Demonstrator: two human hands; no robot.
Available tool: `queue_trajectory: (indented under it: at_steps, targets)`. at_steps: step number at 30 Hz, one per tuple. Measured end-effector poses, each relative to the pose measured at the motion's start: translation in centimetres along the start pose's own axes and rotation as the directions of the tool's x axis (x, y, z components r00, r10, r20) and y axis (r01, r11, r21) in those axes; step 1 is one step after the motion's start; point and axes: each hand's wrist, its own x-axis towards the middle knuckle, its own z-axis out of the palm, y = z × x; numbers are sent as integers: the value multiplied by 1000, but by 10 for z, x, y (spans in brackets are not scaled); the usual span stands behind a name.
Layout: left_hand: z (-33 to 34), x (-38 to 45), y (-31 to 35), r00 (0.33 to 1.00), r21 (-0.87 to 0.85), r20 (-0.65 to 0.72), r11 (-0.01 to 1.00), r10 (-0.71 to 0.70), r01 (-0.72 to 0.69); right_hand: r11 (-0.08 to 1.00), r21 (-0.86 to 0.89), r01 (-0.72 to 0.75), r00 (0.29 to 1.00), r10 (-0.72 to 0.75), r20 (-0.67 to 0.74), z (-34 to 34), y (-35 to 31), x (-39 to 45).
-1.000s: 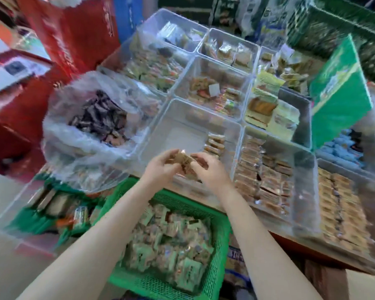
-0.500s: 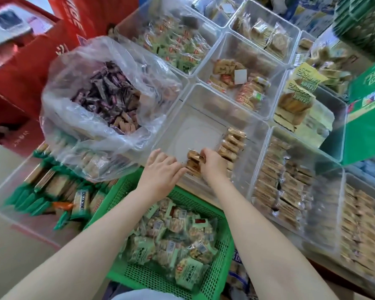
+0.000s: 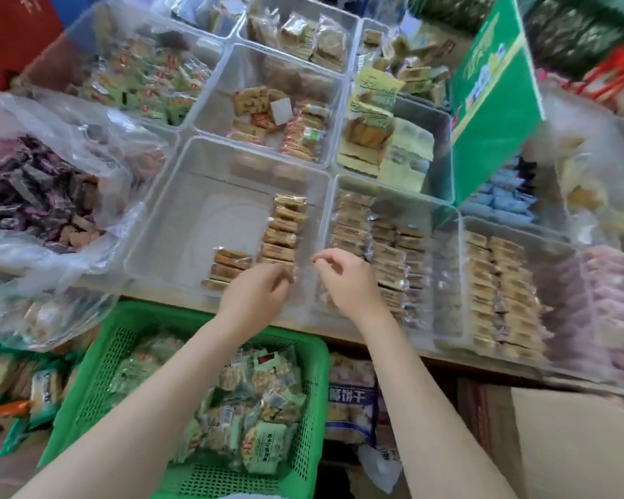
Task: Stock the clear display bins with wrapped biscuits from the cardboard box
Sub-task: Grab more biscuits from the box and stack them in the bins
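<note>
The wrapped biscuits are stacked in the clear bin, just beyond the left hand, whose curled fingers touch the nearest packet. The right hand is held beside it, loosely curled, holding nothing.

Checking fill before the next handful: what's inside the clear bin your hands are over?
Inside the clear bin: one column of wrapped biscuits along its right side and a shorter stack beside it. The left hand covers the nearest packs; the right hand hovers at the divider.
</note>
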Motion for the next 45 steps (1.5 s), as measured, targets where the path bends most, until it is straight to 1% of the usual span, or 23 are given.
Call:
queue_trajectory:
  at_steps: [2, 3, 5, 7, 10, 11, 13, 15, 17, 20, 22, 24, 26, 27, 30, 32, 34, 36, 38, 39, 41, 43, 45]
  targets:
    - [35, 3, 57, 994, -14, 53, 995, 96, -96, 983, 175, -63, 978, 95, -185, -65, 36, -44]
    - [56, 3, 87, 987, -17, 83, 990, 140, -139, 971, 231, -65, 946, 134, -297, -97, 58, -66]
    - [107, 0, 152, 963, -18, 158, 976, 216, -216, 954, 293, -68, 832, 216, -511, -158, 112, -112]
    - [165, -13, 214, 926, -45, 238, 955, 294, -292, 927, 367, -81, 682, 320, -658, -211, 168, -157]
    - [250, -36, 298, 857, -89, 328, 916, 398, -392, 878, 470, -94, 461, 457, -761, -282, 251, -213]
    - [276, -43, 323, 838, -90, 334, 900, 431, -427, 857, 504, -110, 412, 501, -761, -299, 279, -228]
    - [323, -53, 368, 807, -43, 313, 857, 500, -514, 796, 580, -177, 368, 600, -711, -323, 336, -251]
    - [362, -59, 408, 771, 87, 300, 789, 562, -608, 705, 656, -270, 365, 706, -607, -334, 397, -264]
    - [391, -58, 436, 748, 241, 346, 717, 567, -655, 597, 701, -391, 356, 800, -482, -333, 455, -270]
    - [421, -54, 449, 758, 411, 399, 639, 515, -650, 465, 682, -565, 340, 884, -321, -315, 521, -271]
    - [430, -54, 445, 768, 526, 385, 562, 512, -638, 465, 633, -619, 394, 881, -262, -297, 552, -269]
    - [434, -54, 440, 763, 575, 372, 515, 528, -636, 478, 549, -686, 451, 871, -194, -276, 574, -264]
    - [435, -54, 439, 762, 581, 357, 511, 540, -634, 480, 430, -765, 480, 869, -116, -254, 592, -259]
    - [435, -54, 440, 765, 585, 346, 512, 544, -629, 487, 333, -808, 494, 867, -70, -246, 593, -258]
    - [436, -54, 442, 763, 595, 330, 505, 556, -625, 533, 77, -843, 534, 845, -5, -233, 595, -258]
    - [437, -53, 442, 760, 601, 326, 497, 562, -626, 534, -5, -845, 534, 845, -10, -230, 599, -258]
    - [437, -53, 442, 757, 604, 321, 493, 569, -626, 556, -40, -830, 556, 831, -7, -234, 598, -258]
    - [437, -54, 441, 753, 591, 314, 502, 578, -631, 558, 26, -829, 558, 830, -3, -242, 593, -260]
    - [436, -56, 441, 746, 556, 306, 524, 592, -645, 518, 254, -817, 537, 844, 7, -258, 581, -261]
    - [435, -56, 440, 744, 526, 301, 547, 596, -651, 491, 401, -774, 539, 842, 9, -269, 570, -261]
    - [431, -56, 439, 748, 426, 287, 619, 599, -659, 429, 664, -612, 571, 821, -4, -295, 544, -261]
    - [425, -60, 439, 744, 281, 268, 689, 612, -668, 391, 811, -434, 634, 773, -33, -319, 510, -267]
    - [417, -70, 440, 746, 141, 257, 740, 614, -657, 477, 827, -298, 705, 694, -146, -335, 473, -274]
